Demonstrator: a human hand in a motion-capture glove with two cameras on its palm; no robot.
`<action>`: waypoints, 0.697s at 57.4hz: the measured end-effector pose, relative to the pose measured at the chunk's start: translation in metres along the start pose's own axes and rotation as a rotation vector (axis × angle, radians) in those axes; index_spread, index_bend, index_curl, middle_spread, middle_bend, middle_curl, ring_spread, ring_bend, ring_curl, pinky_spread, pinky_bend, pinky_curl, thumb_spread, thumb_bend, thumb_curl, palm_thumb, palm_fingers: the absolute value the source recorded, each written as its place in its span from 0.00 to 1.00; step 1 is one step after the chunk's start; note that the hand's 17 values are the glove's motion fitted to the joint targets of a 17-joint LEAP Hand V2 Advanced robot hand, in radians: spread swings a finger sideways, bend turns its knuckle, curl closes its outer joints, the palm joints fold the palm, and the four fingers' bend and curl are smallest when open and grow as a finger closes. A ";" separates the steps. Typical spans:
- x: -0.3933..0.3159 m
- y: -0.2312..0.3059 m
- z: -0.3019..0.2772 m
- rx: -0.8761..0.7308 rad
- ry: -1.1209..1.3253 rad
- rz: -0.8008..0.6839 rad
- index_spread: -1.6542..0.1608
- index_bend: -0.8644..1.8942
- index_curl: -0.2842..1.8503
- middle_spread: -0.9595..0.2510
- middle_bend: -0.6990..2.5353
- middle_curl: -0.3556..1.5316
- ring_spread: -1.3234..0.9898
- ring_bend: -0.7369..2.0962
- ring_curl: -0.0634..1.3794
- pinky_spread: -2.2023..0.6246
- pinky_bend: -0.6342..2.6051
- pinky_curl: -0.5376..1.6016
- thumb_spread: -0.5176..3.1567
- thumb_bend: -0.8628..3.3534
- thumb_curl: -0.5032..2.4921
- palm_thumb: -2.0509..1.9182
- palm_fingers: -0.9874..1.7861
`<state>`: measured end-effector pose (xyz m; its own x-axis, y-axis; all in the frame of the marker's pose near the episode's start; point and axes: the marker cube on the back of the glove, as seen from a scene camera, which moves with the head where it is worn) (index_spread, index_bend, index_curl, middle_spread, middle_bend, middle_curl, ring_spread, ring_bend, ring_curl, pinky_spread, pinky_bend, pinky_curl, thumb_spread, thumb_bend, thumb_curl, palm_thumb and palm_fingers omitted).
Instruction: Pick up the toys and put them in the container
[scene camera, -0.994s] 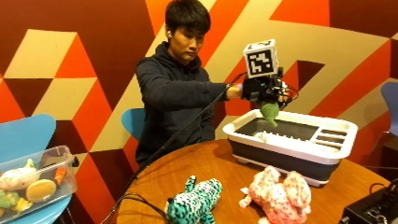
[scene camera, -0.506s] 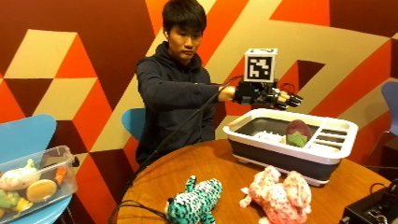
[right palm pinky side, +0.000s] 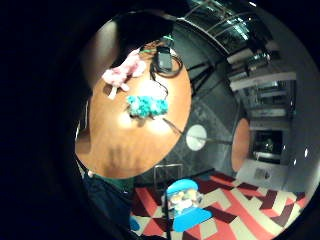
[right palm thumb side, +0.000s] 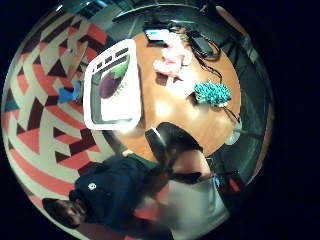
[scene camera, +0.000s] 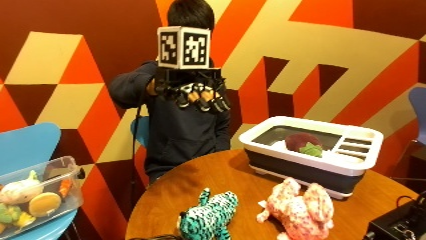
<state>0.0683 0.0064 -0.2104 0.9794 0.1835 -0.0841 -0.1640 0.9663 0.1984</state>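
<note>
A dark red plush toy with a green leafy top lies inside the white-rimmed, dark-walled plastic container, off to the side of and below the gloved right hand. That hand hangs high in front of the person's chest, fingers relaxed and pointing downward, holding nothing, probably poised to reach for another toy. Below it on the round wooden table wait a teal striped plush tiger and a pink spotted plush animal, both outside the container. The thumb-side palm view looks straight down into the container; the little-finger view omits it and shows only the two toys left on the table.
</note>
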 end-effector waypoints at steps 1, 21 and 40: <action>0.007 0.000 0.005 -0.004 -0.009 0.012 0.75 0.38 0.36 0.74 0.27 0.39 0.55 0.32 0.22 0.79 0.33 0.41 0.46 0.20 0.31 0.53 0.34; 0.057 -0.058 0.138 -0.101 -0.169 0.043 0.75 0.37 0.34 0.73 0.27 0.39 0.55 0.33 0.23 0.80 0.34 0.42 0.46 0.20 0.29 0.53 0.33; 0.042 -0.079 0.231 -0.150 -0.196 0.066 0.74 0.39 0.33 0.71 0.27 0.38 0.55 0.31 0.21 0.80 0.34 0.42 0.45 0.20 0.28 0.52 0.34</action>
<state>0.1496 -0.1038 -0.0036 0.9677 0.2225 0.1185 -0.2295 0.9721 0.0489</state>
